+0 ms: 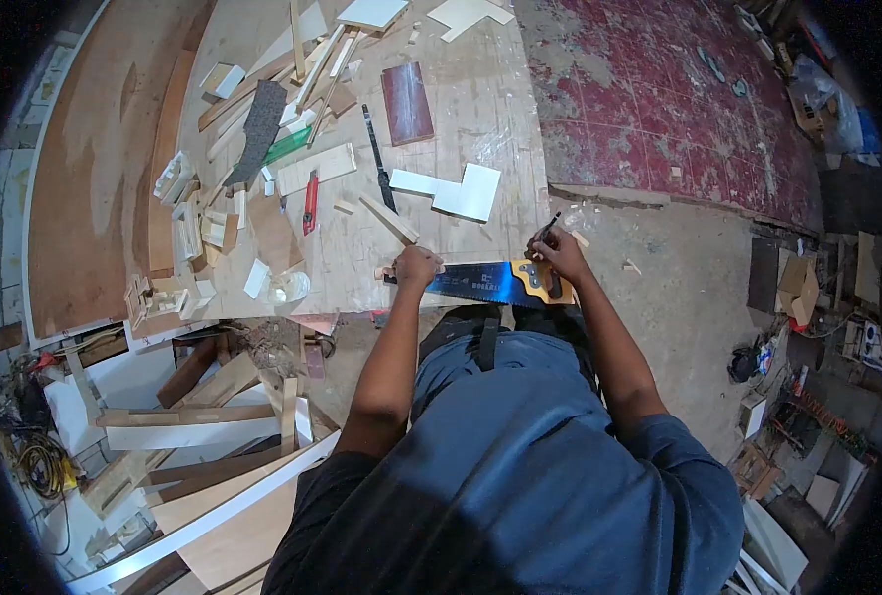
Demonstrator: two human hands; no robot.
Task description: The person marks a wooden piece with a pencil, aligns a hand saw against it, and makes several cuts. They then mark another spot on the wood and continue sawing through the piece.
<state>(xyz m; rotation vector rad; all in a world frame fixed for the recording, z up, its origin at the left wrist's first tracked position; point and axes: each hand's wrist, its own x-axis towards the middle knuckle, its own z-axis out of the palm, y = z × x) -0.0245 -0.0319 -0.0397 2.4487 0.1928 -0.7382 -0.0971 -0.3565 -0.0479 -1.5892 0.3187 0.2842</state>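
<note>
A handsaw (480,282) with a dark blade and a yellow-and-black handle lies crosswise along the near edge of the table, in front of my body. My left hand (418,266) is closed at the blade's tip end, where a bit of pale wood shows beside the fingers. Over the saw's handle is my right hand (560,252), its fingers pinching a dark pencil or pen (552,224) that points up. Whether the right hand also touches the handle is hard to tell. A narrow wood strip (389,219) ends just beyond my left hand.
On the wooden table (505,119) lie a red utility knife (311,202), a black rod-like tool (376,154), a white stepped piece (468,191), a brown board (407,103) and piled offcuts. Boards lean below left. Red flooring (639,89) and clutter lie right.
</note>
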